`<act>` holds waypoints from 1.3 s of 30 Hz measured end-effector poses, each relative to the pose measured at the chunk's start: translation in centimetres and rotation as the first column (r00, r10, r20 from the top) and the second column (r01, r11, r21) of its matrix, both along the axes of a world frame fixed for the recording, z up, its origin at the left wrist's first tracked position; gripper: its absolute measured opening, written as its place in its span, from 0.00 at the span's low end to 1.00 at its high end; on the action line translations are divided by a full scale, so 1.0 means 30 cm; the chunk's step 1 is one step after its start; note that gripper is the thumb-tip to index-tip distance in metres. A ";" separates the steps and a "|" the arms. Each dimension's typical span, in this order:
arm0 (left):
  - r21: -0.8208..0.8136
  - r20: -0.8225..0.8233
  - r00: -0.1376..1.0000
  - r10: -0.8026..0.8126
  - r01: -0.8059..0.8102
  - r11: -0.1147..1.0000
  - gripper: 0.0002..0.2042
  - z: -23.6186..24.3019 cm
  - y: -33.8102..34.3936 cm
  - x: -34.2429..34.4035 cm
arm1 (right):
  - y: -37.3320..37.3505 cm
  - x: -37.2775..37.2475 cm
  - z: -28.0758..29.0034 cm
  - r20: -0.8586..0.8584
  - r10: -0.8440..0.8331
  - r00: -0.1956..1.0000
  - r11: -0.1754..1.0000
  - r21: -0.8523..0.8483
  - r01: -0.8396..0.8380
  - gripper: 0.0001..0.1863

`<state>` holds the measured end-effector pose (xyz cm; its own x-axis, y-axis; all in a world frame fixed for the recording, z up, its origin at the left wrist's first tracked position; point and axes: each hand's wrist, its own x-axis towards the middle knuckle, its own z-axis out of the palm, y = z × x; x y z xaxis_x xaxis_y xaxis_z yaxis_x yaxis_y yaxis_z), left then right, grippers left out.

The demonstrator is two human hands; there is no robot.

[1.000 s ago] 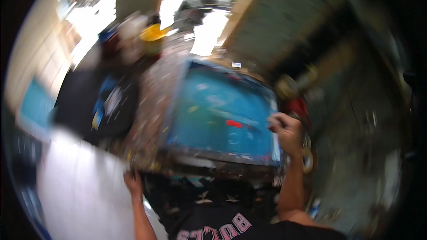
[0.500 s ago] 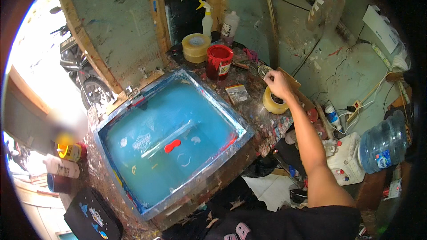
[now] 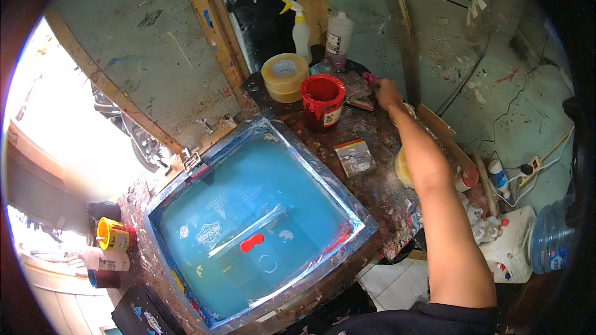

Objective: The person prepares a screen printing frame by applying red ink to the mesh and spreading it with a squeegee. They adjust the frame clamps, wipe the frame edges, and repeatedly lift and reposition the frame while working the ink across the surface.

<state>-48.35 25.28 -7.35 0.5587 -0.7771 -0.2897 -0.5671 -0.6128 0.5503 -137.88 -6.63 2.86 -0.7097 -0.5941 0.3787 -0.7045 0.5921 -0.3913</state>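
Upper centre of frame: right hand (image 3: 388, 92) has left the tape roll (image 3: 405, 167), now closing on a pink-tipped tool (image 3: 370, 79) beside the red paint pot (image 3: 323, 99); grip unclear. Left hand unseen.

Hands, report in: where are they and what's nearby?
Right hand stretched to the bench's far edge, at something pink; grip unclear. Left hand out of view. Open red paint tub and tape roll just left of it. Blue printing screen untouched.

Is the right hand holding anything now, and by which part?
It cannot be told. The right hand reaches over the bench behind the red paint pot, touching something pinkish; no clear grip shows. The left hand is unseen.
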 end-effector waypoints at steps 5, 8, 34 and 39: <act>-0.285 0.079 0.982 0.171 -0.142 0.948 0.16 0.202 -0.012 -0.046 | 0.051 -0.061 0.189 0.035 0.112 0.993 0.905 -0.416 -0.088 0.11; -0.465 0.092 0.945 0.315 -0.239 0.852 0.17 0.306 -0.096 -0.044 | 0.078 -0.095 0.362 0.095 0.205 0.974 0.810 -0.576 -0.114 0.11; -0.611 0.039 0.922 -0.386 0.328 0.721 0.04 0.466 -0.758 -0.321 | -0.902 0.719 0.348 0.469 0.741 0.481 0.672 -0.512 -0.535 0.13; -0.527 0.030 0.949 -0.315 0.283 0.801 0.07 0.439 -0.753 -0.269 | -0.895 0.730 0.163 0.416 0.796 0.440 0.582 -0.325 -0.746 0.12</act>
